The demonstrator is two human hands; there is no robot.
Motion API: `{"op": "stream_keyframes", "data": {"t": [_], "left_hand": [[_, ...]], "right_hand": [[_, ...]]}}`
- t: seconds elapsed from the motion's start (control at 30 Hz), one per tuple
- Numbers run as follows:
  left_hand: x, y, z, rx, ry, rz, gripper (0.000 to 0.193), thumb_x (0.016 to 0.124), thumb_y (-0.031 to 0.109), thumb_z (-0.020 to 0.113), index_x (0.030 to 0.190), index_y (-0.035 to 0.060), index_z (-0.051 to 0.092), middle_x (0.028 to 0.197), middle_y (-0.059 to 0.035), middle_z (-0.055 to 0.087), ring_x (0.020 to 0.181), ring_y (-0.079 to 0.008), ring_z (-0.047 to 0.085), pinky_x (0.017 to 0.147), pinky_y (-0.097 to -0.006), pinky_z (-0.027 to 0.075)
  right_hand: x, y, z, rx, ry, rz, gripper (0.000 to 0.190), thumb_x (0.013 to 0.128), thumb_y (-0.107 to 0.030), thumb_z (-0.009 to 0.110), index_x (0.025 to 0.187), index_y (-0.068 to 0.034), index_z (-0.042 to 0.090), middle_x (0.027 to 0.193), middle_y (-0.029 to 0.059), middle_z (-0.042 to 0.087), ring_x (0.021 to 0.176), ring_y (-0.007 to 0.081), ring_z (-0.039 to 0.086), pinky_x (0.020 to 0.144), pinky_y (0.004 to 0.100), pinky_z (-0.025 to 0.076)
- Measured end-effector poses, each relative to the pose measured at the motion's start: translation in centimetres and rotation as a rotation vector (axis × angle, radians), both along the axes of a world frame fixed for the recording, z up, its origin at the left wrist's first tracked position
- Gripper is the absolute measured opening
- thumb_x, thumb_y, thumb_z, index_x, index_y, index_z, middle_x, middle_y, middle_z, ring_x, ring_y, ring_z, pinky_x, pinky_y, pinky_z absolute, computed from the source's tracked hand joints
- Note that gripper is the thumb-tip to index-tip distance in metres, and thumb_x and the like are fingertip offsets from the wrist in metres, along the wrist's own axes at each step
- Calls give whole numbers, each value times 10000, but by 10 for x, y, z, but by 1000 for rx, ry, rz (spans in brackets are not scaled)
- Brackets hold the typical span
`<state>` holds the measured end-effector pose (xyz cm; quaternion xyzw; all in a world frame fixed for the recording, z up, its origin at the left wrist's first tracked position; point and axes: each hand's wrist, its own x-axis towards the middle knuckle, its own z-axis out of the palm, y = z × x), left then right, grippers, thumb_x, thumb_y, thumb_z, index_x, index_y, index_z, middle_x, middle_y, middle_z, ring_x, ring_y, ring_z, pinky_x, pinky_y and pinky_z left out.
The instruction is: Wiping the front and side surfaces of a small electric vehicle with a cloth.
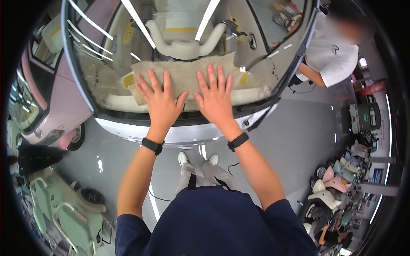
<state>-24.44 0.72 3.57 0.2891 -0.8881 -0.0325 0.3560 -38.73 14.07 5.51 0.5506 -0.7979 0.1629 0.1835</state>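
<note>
A beige cloth [184, 72] with frayed edges lies spread on the windshield [99, 76] of a small pale vehicle. My left hand [161, 99] presses flat on the cloth's left half, fingers spread. On its right half rests my right hand [214, 96], also flat with the fingers apart; the thumbs point toward each other without touching. Through the glass show a cream handlebar [184, 49] and a seat. Below my hands runs the dark lower edge of the windshield, above the vehicle's white front panel [185, 134]. Each wrist wears a black band.
A person in a white shirt [333, 54] stands beside the vehicle at right. To the left is a pink vehicle [69, 96], with a green-seated vehicle [73, 224] below it. Several scooters [336, 182] line the lower right. A thin cable [159, 197] lies on the grey floor.
</note>
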Motion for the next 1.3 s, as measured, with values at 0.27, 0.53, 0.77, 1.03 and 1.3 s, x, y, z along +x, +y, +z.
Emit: {"op": "stream_keyframes", "data": {"t": [0.27,0.53,0.77,1.03,1.3], "left_hand": [[38,101,-86,216,-170,-27,775,961,392,726,1590,43,438,1700,-358,169,1540,-656,83,1241,-735,120],[35,161,-110,170,-411,31,772,985,404,674,1616,55,399,1703,-346,182,1568,-602,91,1258,-710,94],[-19,207,-106,148,-446,63,771,994,442,638,1624,71,394,1697,-350,201,1567,-603,97,1259,-705,83],[-45,233,-92,186,-509,0,710,1040,394,584,1646,94,368,1709,-317,224,1580,-566,140,1274,-668,110],[10,189,-93,159,-498,32,743,998,393,667,1622,96,393,1683,-319,276,1571,-575,151,1276,-663,138]], "right_hand": [[47,96,-92,157,-214,-58,733,999,-383,664,1633,-135,389,1711,160,292,1585,430,223,1266,666,183],[25,152,-115,193,-264,22,703,1013,-385,638,1639,-182,390,1728,75,301,1597,323,247,1308,590,162],[-6,180,-99,195,-301,-88,715,996,-374,654,1626,-141,407,1722,92,316,1595,320,256,1312,548,188],[-26,191,-100,187,-324,22,658,1003,-308,642,1593,-88,451,1702,138,346,1599,356,248,1298,528,231],[10,165,-114,190,-269,42,707,985,-356,689,1617,-170,432,1718,180,285,1600,443,204,1281,631,176]]}}
